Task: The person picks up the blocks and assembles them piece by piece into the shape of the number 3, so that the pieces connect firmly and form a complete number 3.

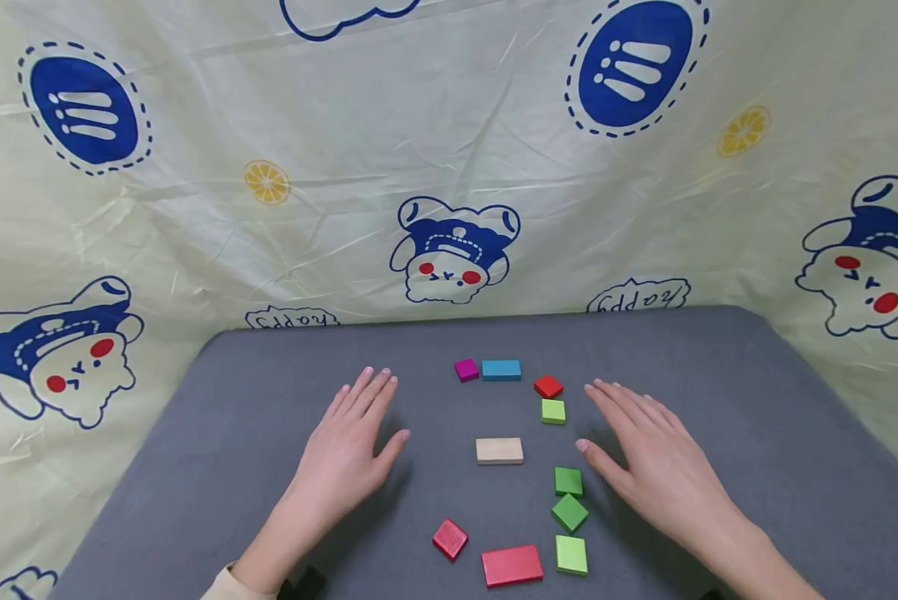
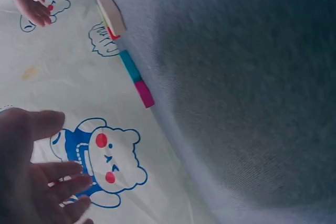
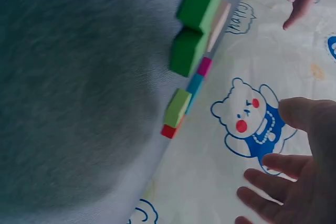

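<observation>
My left hand is over the left part of the grey table, fingers straight and holding nothing. Opposite it, my right hand hovers to the right of the blocks with its fingers extended and nothing in its grasp. Between the hands lies a plain wooden block. Two green blocks touch near the right thumb. Farther back are a magenta block, a blue block, a red block and a lime block. Closer to me lie a red cube, a red rectangular block and another lime block.
The grey tabletop extends to both sides of the blocks. Behind its far edge hangs a pale curtain printed with cartoon bears and blue badges.
</observation>
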Demonstrator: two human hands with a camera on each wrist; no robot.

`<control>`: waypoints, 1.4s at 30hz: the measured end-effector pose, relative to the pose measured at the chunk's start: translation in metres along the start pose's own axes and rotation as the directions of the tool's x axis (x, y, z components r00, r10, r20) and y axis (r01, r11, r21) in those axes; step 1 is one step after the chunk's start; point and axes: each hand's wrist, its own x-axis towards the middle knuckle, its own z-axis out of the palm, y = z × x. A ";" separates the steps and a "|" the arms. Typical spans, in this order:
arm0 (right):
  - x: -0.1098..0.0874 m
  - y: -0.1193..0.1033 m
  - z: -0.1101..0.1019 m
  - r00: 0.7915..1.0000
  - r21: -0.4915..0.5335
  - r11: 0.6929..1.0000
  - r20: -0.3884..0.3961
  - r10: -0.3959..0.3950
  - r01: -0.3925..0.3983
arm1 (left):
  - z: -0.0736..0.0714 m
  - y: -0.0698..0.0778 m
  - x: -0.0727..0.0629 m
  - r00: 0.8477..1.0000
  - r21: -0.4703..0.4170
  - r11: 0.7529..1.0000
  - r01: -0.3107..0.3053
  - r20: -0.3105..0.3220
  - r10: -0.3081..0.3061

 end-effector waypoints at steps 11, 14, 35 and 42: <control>-0.002 0.012 0.005 0.989 0.060 0.989 -0.054 -0.135 0.138 | 0.012 0.002 0.018 0.992 -0.183 0.976 -0.121 0.024 0.128; -0.004 0.014 0.007 0.989 0.085 0.986 -0.051 -0.141 0.145 | 0.015 0.004 0.021 0.991 -0.250 0.963 -0.098 0.064 0.117; -0.009 0.021 0.018 0.984 0.343 0.936 0.178 0.016 -0.078 | 0.037 0.027 0.043 0.955 -0.502 0.865 0.007 0.261 0.144; -0.012 0.023 0.020 0.982 0.357 0.929 0.189 0.026 -0.093 | 0.048 0.034 0.049 0.932 -0.537 0.843 0.015 0.313 0.182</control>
